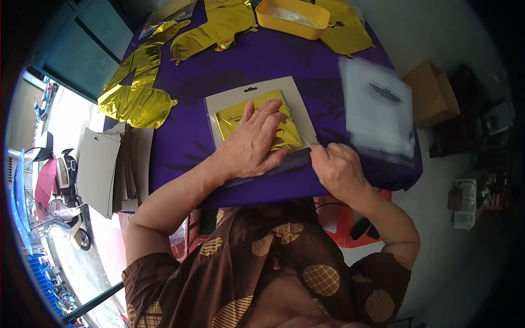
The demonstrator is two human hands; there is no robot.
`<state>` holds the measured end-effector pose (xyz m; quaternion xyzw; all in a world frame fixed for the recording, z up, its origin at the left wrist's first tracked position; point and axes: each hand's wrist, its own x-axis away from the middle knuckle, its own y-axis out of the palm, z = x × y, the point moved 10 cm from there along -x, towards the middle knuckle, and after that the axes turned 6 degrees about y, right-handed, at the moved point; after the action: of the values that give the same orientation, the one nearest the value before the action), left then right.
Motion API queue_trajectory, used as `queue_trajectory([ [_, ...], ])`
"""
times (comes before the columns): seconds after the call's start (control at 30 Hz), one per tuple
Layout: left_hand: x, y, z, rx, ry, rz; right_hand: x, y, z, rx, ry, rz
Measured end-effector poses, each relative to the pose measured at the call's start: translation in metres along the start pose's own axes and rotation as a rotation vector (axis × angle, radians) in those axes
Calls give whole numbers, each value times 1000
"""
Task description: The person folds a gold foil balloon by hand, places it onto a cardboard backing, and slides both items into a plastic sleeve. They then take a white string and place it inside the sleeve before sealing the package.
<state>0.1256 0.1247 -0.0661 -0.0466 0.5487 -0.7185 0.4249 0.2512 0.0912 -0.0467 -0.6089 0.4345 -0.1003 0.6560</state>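
A clear plastic bag (299, 94) with a grey card (219, 97) inside lies on the purple tablecloth. Within it sits a folded gold foil packet (284, 101), in front of the card. My left hand (254, 142) rests on the packet with its fingers stretched out and slightly apart. At the bag's lower right corner my right hand (336, 167) is closed, its thumb and forefinger pinching the edge of the plastic. Part of the packet is hidden under my left hand.
Gold foil balloons (136, 104) lie at the table's back and left. A yellow tray (292, 19) stands at the back. Grey cards (98, 169) are stacked at the left edge, clear bags (377, 109) at the right. Beyond is a cardboard box (432, 93).
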Motion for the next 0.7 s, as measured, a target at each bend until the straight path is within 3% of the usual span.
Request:
queue_trajectory([
  [0.7, -2, 22, 1, -114, -1, -194, 6, -3, 17, -137, 95, -47],
])
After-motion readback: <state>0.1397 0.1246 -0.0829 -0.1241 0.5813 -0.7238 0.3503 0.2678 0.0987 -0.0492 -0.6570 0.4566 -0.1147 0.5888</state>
